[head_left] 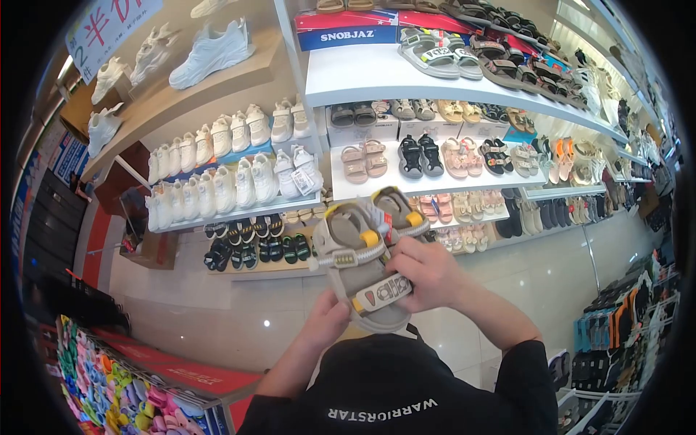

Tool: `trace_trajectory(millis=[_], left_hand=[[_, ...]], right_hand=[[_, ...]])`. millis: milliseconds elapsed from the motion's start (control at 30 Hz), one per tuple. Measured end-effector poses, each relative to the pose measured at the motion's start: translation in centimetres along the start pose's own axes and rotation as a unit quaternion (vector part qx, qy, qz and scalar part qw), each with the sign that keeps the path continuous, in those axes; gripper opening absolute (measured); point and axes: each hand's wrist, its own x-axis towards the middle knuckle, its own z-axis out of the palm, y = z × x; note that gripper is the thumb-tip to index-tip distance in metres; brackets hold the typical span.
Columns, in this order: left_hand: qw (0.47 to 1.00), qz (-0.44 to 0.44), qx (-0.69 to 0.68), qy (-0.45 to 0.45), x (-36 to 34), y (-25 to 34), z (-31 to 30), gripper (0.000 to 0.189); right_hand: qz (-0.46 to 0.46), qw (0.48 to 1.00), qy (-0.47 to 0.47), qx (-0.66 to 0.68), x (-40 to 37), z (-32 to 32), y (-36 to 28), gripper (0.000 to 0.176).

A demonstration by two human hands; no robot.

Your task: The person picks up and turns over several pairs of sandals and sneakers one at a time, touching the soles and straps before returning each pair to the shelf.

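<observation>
Several long white shelves (377, 76) curve across the wall ahead, carrying rows of sandals in brown, pink, black and beige. A blue SNOBJAZ sign (344, 36) sits on the top tier. Wooden shelves (217, 83) to the left hold white sneakers (210, 51), with more white pairs lined up below them. A glossy pale tiled floor (551, 279) runs beneath the shelving. At lower left stands a rack of colourful slippers (109, 384), and darker footwear hangs at the far right edge. The person's black shirt (406, 388), printed with white lettering, fills the bottom middle.

Both hands are raised in front of the chest, holding a pair of grey sandals (362, 272) in the air, well clear of the shelves. The grey sandals have yellow trim and ribbed pale straps, and the two shoes are pressed together. The left hand (328, 319) is closed around the lower end of the pair from beneath. The right hand (433, 278) is wrapped around the right side, with its fingers curled over the front strap. A small white tag (375, 212) sticks up between the two shoes near their top.
</observation>
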Motion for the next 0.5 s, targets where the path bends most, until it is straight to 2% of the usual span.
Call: trace_trajectory(millis=[33, 167, 267, 333, 400, 500], left_hand=[[0.996, 0.058, 0.032, -0.057, 0.6, 0.3, 0.3, 0.069], [0.988, 0.101, 0.004, -0.115, 3.5, 4.1, 2.7, 0.079], [0.985, 0.133, 0.057, -0.091, 5.4, 6.3, 2.3, 0.084], [0.969, 0.175, 0.172, -0.029, 7.2, 7.9, 1.9, 0.095], [0.960, 0.201, 0.193, -0.023, 9.2, 9.6, 0.8, 0.090], [0.856, 0.303, 0.417, 0.050, 12.6, 12.4, -0.6, 0.083]], right_hand=[[-0.007, 1.000, 0.004, -0.015, 1.0, -0.7, 0.7, 0.029], [-0.020, 0.999, 0.030, -0.036, 5.8, -3.0, 4.5, 0.030], [-0.004, 0.997, 0.032, -0.074, 10.3, -4.0, 7.8, 0.030], [-0.044, 0.991, 0.086, -0.088, 13.5, -4.2, 11.1, 0.025], [-0.033, 0.989, 0.083, -0.116, 17.0, -4.3, 14.8, 0.025], [-0.014, 0.983, 0.075, -0.168, 21.9, -4.2, 20.1, 0.025]])
